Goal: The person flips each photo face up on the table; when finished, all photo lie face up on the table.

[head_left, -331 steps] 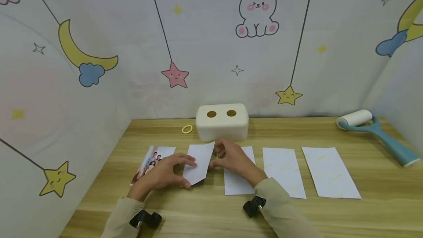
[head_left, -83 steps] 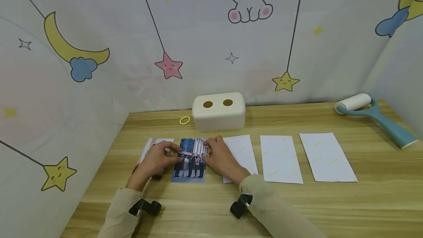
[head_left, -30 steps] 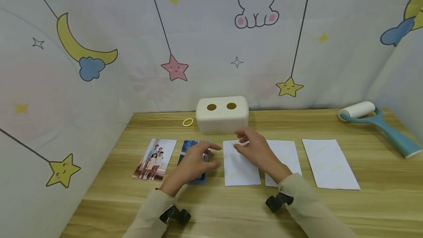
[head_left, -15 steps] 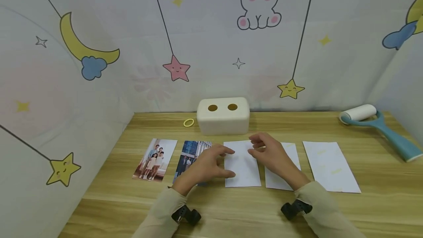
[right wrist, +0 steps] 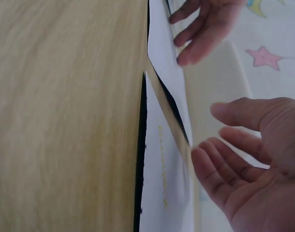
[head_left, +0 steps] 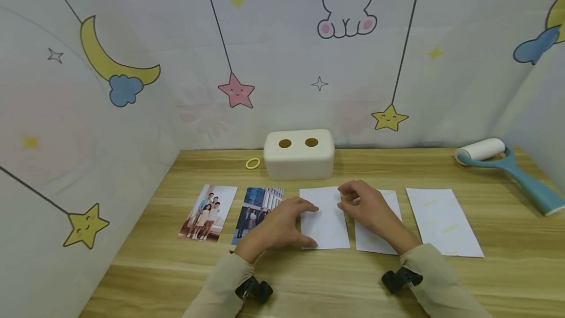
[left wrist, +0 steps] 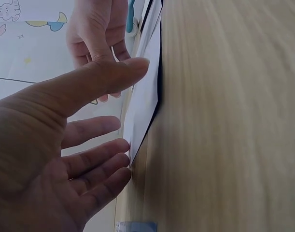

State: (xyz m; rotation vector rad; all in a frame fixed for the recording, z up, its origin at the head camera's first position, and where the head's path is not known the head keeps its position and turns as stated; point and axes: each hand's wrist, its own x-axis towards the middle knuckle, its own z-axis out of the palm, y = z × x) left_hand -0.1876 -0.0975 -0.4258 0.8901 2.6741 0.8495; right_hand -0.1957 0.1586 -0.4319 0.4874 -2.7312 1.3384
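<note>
A white sheet (head_left: 324, 227), a photo print lying face down, is on the table between both hands. My left hand (head_left: 280, 225) spreads thumb and fingers over its left side; in the left wrist view the fingertips are right at its edge. My right hand (head_left: 371, 210) is at its upper right corner, thumb apart from the loosely bent fingers, which reach the corner of the sheet (right wrist: 169, 63) in the right wrist view. To the left lie two face-up photos: a family photo (head_left: 207, 215) and a group photo of people before a building (head_left: 253, 210), partly hidden by my left hand.
Two more face-down sheets lie to the right, one (head_left: 375, 242) partly under my right forearm, the other (head_left: 443, 222) fully visible. Behind stand a cream box with two holes (head_left: 299, 161), a yellow ring (head_left: 253, 163) and a blue-handled lint roller (head_left: 507, 163).
The second sheet, lifted white side up earlier, now lies face up as the group photo. Both hands have left it and moved right to the third sheet.
</note>
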